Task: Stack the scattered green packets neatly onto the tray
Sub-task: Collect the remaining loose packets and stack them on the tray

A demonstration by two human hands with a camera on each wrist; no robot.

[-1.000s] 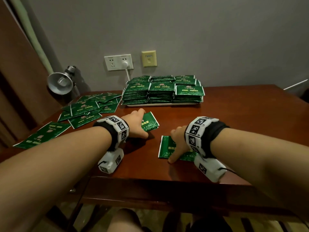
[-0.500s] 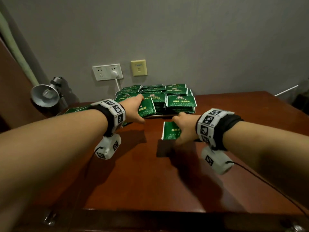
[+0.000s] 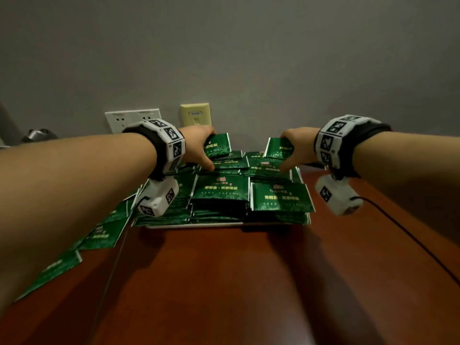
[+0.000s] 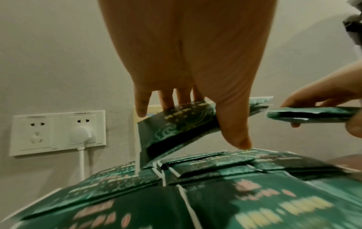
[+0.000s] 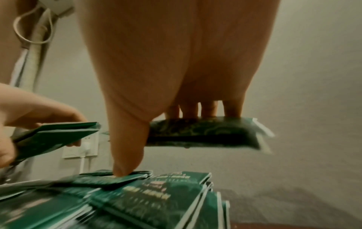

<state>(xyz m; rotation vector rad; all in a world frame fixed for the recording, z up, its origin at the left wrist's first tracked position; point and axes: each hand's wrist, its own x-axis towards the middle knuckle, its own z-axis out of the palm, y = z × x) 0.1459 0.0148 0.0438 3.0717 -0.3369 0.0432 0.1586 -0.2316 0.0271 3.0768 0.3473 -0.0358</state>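
Several stacks of green packets (image 3: 221, 190) fill the white tray (image 3: 194, 225) at the back of the table. My left hand (image 3: 208, 150) hovers over the far left stacks and pinches one green packet (image 3: 217, 145), tilted, between thumb and fingers. My right hand (image 3: 286, 153) holds a second packet (image 3: 278, 148) over the far right stacks. In the left wrist view the left packet (image 4: 176, 124) hangs just above the stacks (image 4: 215, 186). The right wrist view has the right packet (image 5: 203, 133) level above the stacks (image 5: 156, 198), with the thumb reaching down to them. Loose packets (image 3: 104, 232) lie left of the tray.
The brown wooden table (image 3: 224, 282) stands against a grey wall with a white double socket (image 3: 132, 119) and a yellowish plate (image 3: 196, 115). A desk lamp (image 3: 37, 134) sits at the far left. A black cable (image 3: 410, 240) crosses the table's right side.
Both hands have lifted their packets off the table and carried them forward over the tray's stacks. The head camera has come closer to the tray.
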